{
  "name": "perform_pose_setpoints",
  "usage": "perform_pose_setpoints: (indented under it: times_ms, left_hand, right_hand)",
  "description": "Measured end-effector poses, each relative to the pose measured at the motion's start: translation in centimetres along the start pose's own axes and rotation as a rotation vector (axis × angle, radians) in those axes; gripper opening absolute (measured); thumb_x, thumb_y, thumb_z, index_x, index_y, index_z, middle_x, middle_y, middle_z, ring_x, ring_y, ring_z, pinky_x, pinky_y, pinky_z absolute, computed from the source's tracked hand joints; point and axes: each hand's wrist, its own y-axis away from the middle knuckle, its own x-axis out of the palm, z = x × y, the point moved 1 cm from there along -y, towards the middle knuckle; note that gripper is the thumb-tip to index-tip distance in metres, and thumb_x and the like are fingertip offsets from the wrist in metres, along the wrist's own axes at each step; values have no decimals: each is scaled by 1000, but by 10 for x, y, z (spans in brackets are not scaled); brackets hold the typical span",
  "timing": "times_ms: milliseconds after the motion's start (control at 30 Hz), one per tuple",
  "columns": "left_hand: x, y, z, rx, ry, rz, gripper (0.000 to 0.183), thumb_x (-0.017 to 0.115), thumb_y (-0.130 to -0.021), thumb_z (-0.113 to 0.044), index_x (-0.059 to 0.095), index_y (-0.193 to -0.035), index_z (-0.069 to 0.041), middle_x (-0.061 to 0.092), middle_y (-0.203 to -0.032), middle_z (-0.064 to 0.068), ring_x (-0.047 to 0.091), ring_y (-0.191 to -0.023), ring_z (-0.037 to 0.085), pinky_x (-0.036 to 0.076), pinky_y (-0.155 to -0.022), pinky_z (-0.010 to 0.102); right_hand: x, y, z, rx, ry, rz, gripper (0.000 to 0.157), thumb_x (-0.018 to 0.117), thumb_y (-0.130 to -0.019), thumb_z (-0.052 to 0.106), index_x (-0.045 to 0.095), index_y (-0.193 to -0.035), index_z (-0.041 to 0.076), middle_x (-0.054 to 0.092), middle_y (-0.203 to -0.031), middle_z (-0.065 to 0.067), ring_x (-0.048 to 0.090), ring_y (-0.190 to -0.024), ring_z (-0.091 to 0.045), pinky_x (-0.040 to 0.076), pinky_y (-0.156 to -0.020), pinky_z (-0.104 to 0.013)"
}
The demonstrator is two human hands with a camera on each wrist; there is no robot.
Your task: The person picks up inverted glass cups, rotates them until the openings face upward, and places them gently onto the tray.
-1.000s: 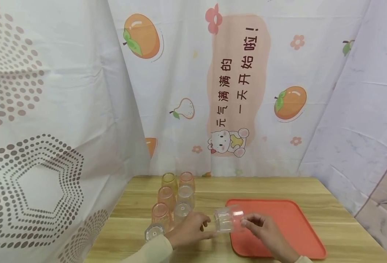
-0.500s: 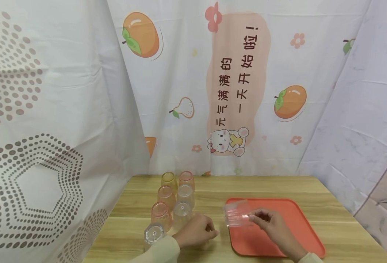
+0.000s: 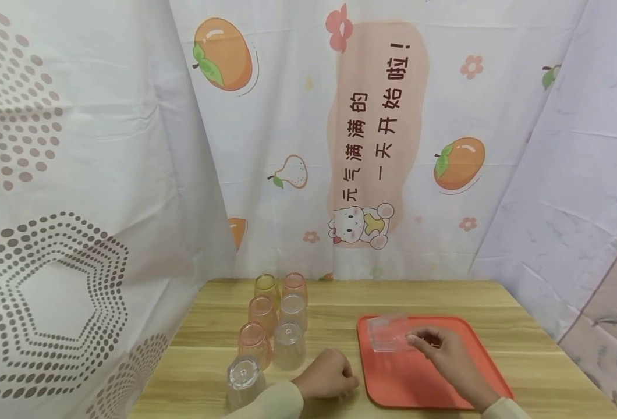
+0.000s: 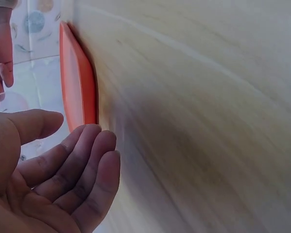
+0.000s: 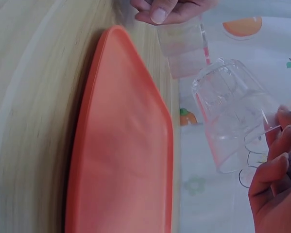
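Note:
My right hand [image 3: 443, 353] pinches a clear drinking glass [image 3: 384, 336] at its rim, between thumb and fingers. The glass lies sideways in the air above the red tray [image 3: 410, 381], its base pointing left; the right wrist view shows the same glass [image 5: 228, 114] apart from the tray. Left of the tray, my left hand [image 3: 329, 375] is over the wooden table. In the left wrist view that hand [image 4: 62, 179] holds nothing, its fingers loosely bent. Nearest to it stands an upside-down clear glass [image 3: 289, 347].
Several upside-down glasses stand in two columns on the table's left, among them a yellow glass [image 3: 267, 286], a pink glass [image 3: 254, 343] and a clear glass [image 3: 244, 378] at the front. A printed curtain [image 3: 282, 116] hangs behind the table.
The glass has moved right, from between both hands to above the tray, in my right hand. My left hand has come away from it and drifted slightly right, its fingers more bent.

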Motion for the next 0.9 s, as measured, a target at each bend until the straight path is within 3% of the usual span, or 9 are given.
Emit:
perform_pose_setpoints:
  times_ms: [267,567,900]
  left_hand:
    - [8,-3,-3,-51,-42,10,43,77,-90,-28,62,-52,-16,47,-41,-11,41,-39,2,31,-43,19]
    - [19,-12,-3,-76,-50,4,42,78,-89,-26,62,-52,-15,50,-42,-12,43,-38,3,33,-43,20]
    - [27,-19,-7,-51,-117,-8,44,78,-87,-26,60,-48,-18,48,-40,-16,35,-38,2,29,-43,19]
  right_hand:
    - [-11,-6,-9,-42,20,-16,29,73,-97,30,75,-110,5,73,-94,-9,64,-74,-19,52,-64,-32]
    - [-27,-3,-14,-116,138,-87,25,74,-96,30,77,-108,8,74,-95,-2,62,-73,-11,51,-62,-28]
    - [-47,-1,-16,-125,196,-101,25,72,-98,31,76,-108,8,74,-94,-1,60,-74,-7,49,-62,-27]
